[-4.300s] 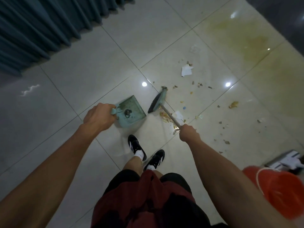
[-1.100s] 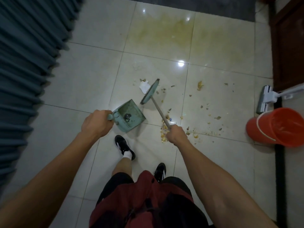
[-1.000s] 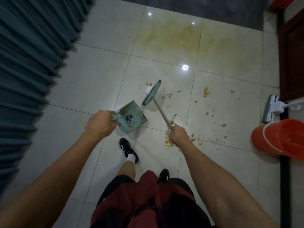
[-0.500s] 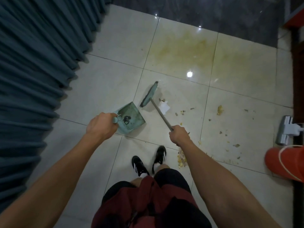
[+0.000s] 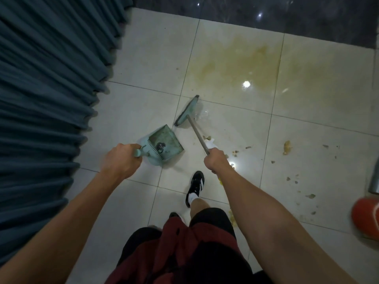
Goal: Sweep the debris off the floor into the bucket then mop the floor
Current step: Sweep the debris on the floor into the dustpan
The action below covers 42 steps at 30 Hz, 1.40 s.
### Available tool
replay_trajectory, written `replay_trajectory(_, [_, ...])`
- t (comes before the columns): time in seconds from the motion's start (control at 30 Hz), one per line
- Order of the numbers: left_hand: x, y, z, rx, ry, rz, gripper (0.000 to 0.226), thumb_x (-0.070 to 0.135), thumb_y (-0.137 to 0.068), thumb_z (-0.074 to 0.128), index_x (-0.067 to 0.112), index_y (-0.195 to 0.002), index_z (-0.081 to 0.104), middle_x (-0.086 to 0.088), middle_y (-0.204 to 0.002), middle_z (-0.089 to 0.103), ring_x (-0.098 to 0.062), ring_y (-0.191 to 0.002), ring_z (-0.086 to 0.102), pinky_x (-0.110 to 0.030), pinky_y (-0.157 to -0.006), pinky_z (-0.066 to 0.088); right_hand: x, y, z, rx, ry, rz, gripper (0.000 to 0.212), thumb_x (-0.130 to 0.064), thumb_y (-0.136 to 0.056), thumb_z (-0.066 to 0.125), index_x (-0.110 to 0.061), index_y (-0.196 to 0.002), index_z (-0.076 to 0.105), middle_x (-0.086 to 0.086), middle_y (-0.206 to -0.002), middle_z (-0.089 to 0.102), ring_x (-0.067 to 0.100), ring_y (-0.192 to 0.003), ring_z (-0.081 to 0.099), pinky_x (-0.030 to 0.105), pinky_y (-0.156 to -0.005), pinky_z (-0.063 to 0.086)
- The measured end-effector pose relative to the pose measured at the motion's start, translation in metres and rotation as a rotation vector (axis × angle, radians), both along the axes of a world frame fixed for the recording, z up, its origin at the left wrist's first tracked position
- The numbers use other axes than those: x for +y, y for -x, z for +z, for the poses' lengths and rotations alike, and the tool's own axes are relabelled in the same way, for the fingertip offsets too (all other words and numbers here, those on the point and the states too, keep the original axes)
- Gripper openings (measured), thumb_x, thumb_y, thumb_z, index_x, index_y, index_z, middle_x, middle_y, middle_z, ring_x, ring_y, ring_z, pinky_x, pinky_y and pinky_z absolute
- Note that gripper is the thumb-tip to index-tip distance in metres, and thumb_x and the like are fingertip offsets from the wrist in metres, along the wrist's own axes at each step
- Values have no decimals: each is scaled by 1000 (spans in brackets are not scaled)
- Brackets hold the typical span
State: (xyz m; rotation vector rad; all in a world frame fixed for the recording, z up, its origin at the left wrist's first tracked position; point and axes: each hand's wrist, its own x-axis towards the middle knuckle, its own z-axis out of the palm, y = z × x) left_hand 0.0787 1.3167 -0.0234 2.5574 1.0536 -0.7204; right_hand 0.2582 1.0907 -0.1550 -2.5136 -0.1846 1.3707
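- Pale glossy floor tiles (image 5: pixel 143 111) are filling the frame, reflecting ceiling lights; a teal curtain (image 5: pixel 41 99) is hanging along the left side.
- Nearest the camera, the person's red and black shorts (image 5: pixel 180 253) are showing at the bottom edge, with one black shoe (image 5: pixel 195 184) planted on the tiles just ahead.
- An orange bucket (image 5: pixel 367 218) is standing at the right edge, partly cut off by the frame, well apart from both hands.
- The left hand (image 5: pixel 121 159) is clenching the handle of a teal dustpan (image 5: pixel 164 143), which is tilting with its open mouth facing away from the person.
- The right hand (image 5: pixel 217 160) is gripping the metal shaft of a broom (image 5: pixel 187 110); the broom head is lying on the tiles just beyond the dustpan's mouth.
- Debris (image 5: pixel 287 147) is lying scattered on the tiles to the right of the broom shaft, with a scrap of white paper (image 5: pixel 211 143) just beside the right hand.
- Farther out, a yellowish stain (image 5: pixel 242 62) is spreading across the tiles, and a dark polished strip (image 5: pixel 266 13) is bordering the far side.
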Motion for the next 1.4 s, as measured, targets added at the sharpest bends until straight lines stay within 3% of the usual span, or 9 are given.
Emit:
replay_trajectory(0.13, [13, -33, 1, 11, 30, 12, 13, 30, -92, 54, 29, -79, 53, -7, -78, 65, -32, -71, 64, -39, -67, 58, 28, -37, -2, 42, 39, 21, 36, -9, -93, 48, -7, -128, 57, 15, -112, 62, 31, -90, 67, 38, -73, 60])
replay_trajectory(0.2, [20, -44, 2, 19, 32, 25, 10, 29, -92, 54, 29, -82, 57, -7, -79, 65, -33, -72, 65, -40, -68, 58, 36, -44, -2, 43, 50, 39, 33, -6, -94, 45, -5, -124, 57, 14, -106, 61, 30, -81, 64, 33, -62, 54])
replay_trajectory(0.33, [33, -56, 1, 27, 44, 0, 9, 29, -93, 55, 30, -84, 60, -6, -80, 65, -32, -73, 64, -39, -70, 58, 40, -42, -8, 93, 42, -1, 35, -5, -94, 43, -1, -127, 55, 17, -108, 61, 35, -92, 66, 35, -60, 50])
replay_trajectory(0.47, [39, -52, -4, 45, 43, -71, 18, 30, -94, 52, 26, -78, 57, -3, -76, 65, -27, -69, 63, -35, -65, 56, 28, -19, -6, 103, 48, -26, 32, -7, -95, 44, 0, -125, 53, 9, -86, 51, 30, -83, 57, 29, -50, 40])
replay_trajectory(0.6, [40, -35, -9, 23, 65, -137, 20, 32, -96, 52, 26, -78, 57, -2, -76, 65, -24, -69, 64, -38, -69, 60, 14, 19, 0, 96, 56, -80, 33, -5, -94, 43, -2, -125, 53, 12, -101, 55, 29, -80, 57, 30, -52, 42])
replay_trajectory(0.77, [39, -6, -15, 26, 63, -249, 13, 30, -95, 53, 28, -87, 64, 0, -77, 64, -22, -68, 63, -38, -68, 60, -6, 77, 8, 58, 142, -99, 27, -3, -90, 47, -3, -115, 56, 8, -81, 50, 28, -69, 59, 32, -53, 46])
replay_trajectory(0.93, [27, 18, -17, 15, 70, -331, 10, 28, -93, 56, 29, -93, 66, -2, -80, 65, -25, -70, 64, -36, -66, 59, -37, 127, 10, 5, 190, -137, 27, -7, -91, 48, -5, -117, 57, 11, -98, 58, 29, -86, 64, 38, -74, 58])
replay_trajectory(1.13, [-9, 37, -15, 4, 77, -385, 16, 27, -90, 58, 29, -99, 70, -6, -86, 69, -30, -76, 65, -40, -72, 59, -83, 165, 17, -12, 239, -149, 29, -6, -92, 51, -5, -120, 56, 13, -111, 61, 28, -93, 63, 36, -75, 55])
replay_trajectory(1.4, [-97, 50, -18, 0, 50, -510, 10, 28, -90, 58, 27, -92, 68, -3, -81, 65, -27, -71, 63, -35, -65, 56, -195, 215, 27, -46, 305, -218, 36, -5, -95, 50, -7, -130, 55, 12, -121, 62, 27, -106, 63, 33, -71, 47])
